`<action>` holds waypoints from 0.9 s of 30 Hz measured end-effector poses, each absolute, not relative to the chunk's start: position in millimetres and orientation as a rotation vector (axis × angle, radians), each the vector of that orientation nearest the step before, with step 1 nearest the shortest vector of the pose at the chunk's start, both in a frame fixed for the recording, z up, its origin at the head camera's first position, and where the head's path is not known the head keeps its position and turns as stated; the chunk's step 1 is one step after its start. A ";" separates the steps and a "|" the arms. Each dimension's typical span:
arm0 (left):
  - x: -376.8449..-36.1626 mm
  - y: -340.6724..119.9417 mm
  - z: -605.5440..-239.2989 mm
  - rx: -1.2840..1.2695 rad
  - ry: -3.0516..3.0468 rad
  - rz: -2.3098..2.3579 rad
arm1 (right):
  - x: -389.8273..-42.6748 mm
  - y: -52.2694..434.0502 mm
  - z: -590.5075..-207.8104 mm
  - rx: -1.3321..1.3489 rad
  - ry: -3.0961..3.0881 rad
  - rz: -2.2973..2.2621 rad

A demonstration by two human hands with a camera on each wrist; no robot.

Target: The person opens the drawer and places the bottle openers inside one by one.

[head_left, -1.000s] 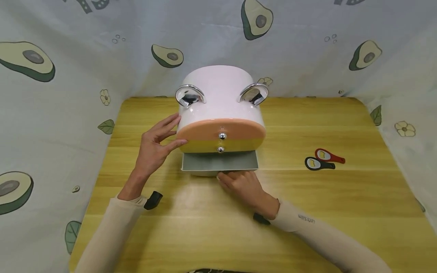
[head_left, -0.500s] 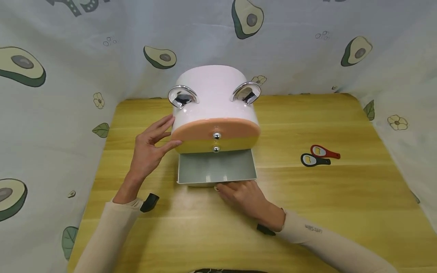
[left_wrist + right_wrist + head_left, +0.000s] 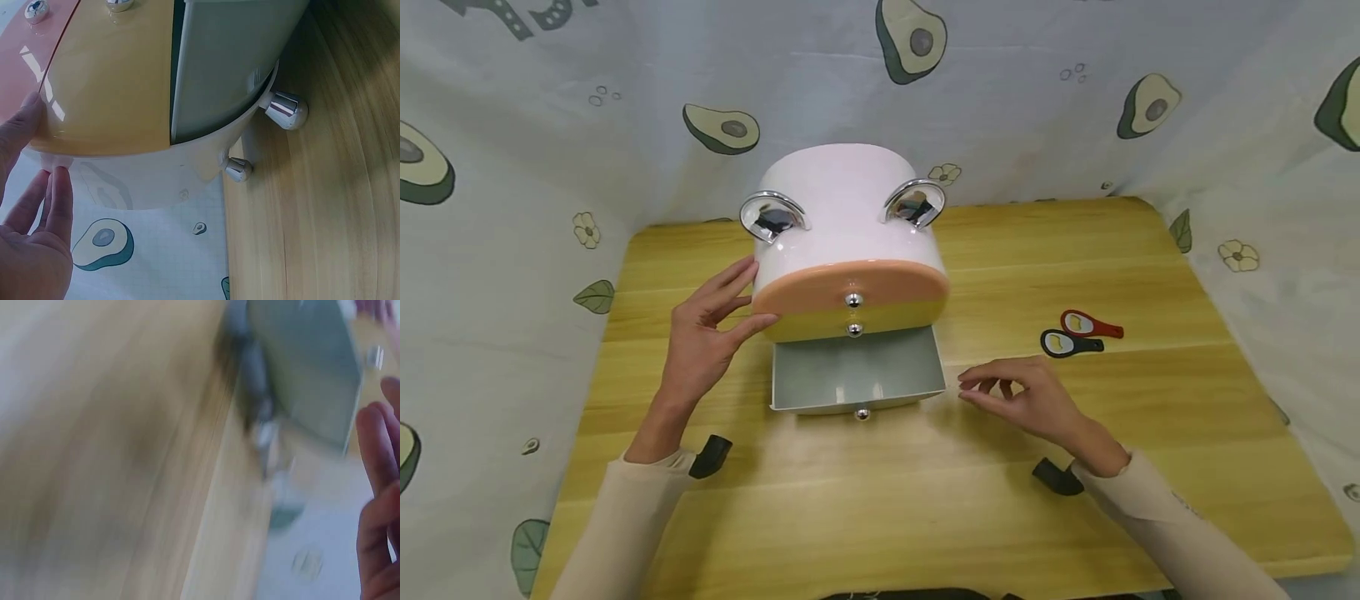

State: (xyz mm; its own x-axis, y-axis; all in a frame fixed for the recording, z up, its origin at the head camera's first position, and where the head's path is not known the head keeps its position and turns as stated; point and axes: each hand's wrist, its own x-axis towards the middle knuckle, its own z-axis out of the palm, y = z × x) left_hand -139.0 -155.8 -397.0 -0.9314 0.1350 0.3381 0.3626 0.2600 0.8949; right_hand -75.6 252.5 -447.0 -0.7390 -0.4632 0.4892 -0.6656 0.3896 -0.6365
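A white drawer box (image 3: 842,212) with two chrome ear-shaped handles stands at the back middle of the wooden table (image 3: 925,508). It has a pink top drawer, a yellow middle drawer (image 3: 106,81) and a grey bottom drawer (image 3: 856,375) pulled out, empty, with a chrome knob (image 3: 862,413). My left hand (image 3: 730,308) rests with straight fingers against the box's left side, also seen in the left wrist view (image 3: 37,212). My right hand (image 3: 992,390) hovers just right of the open drawer, fingers loosely curled, holding nothing. The right wrist view is blurred; fingers (image 3: 378,487) show beside the drawer (image 3: 306,369).
A red bottle opener (image 3: 1090,325) and a black bottle opener (image 3: 1069,342) lie side by side on the table to the right. An avocado-print cloth (image 3: 1037,108) walls in the table at the back and both sides.
The bottom drawer slid further out under my right hand. That hand then let go of the knob and moved right. My left hand stayed on the box.
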 end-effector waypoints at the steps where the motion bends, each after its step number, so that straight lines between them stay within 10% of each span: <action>1: -138.9 -156.3 -396.9 -0.466 -2.334 -1.737 | -79.3 262.8 -447.9 0.977 -2.452 1.241; 27: -139.1 -156.0 -397.1 -0.495 -2.307 -1.742 | -135.4 453.8 -471.7 0.449 -2.915 0.876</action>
State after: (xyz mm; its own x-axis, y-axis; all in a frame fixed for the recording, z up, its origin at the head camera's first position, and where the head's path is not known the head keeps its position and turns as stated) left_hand -139.1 -156.0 -397.1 -0.9220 0.1392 0.3613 0.3856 0.2460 0.8893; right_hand -135.4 453.8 -471.7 -0.9553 -0.2581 0.1444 -0.2949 0.7953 -0.5297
